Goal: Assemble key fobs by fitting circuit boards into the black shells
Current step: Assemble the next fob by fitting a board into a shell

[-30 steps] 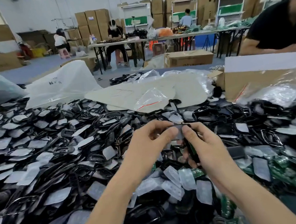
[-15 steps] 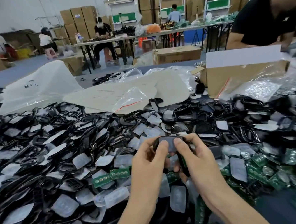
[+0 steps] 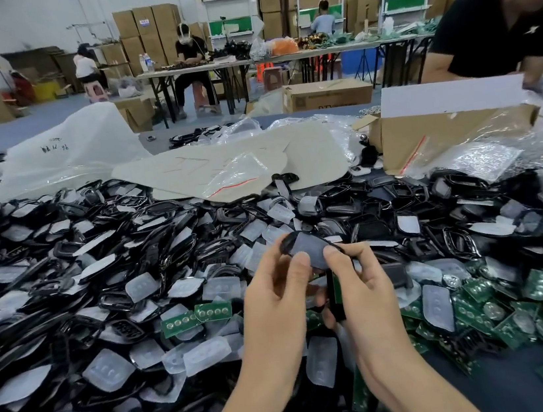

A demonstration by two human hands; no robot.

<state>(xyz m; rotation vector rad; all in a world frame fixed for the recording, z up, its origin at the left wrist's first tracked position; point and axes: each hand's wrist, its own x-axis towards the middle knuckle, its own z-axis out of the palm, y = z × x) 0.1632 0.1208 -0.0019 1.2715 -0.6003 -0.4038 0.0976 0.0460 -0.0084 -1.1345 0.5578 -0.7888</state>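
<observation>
Both hands are hovering over a huge heap of black shells and clear rubber pads. Green circuit boards are spilling off to my right, and a cardboard box is sitting behind it all. I'm pinching the held shell between my left hand and right hand, thumbs pressing its pale face. My right fingers are also curling round a dark piece with a green board, both hands raised close together.
</observation>
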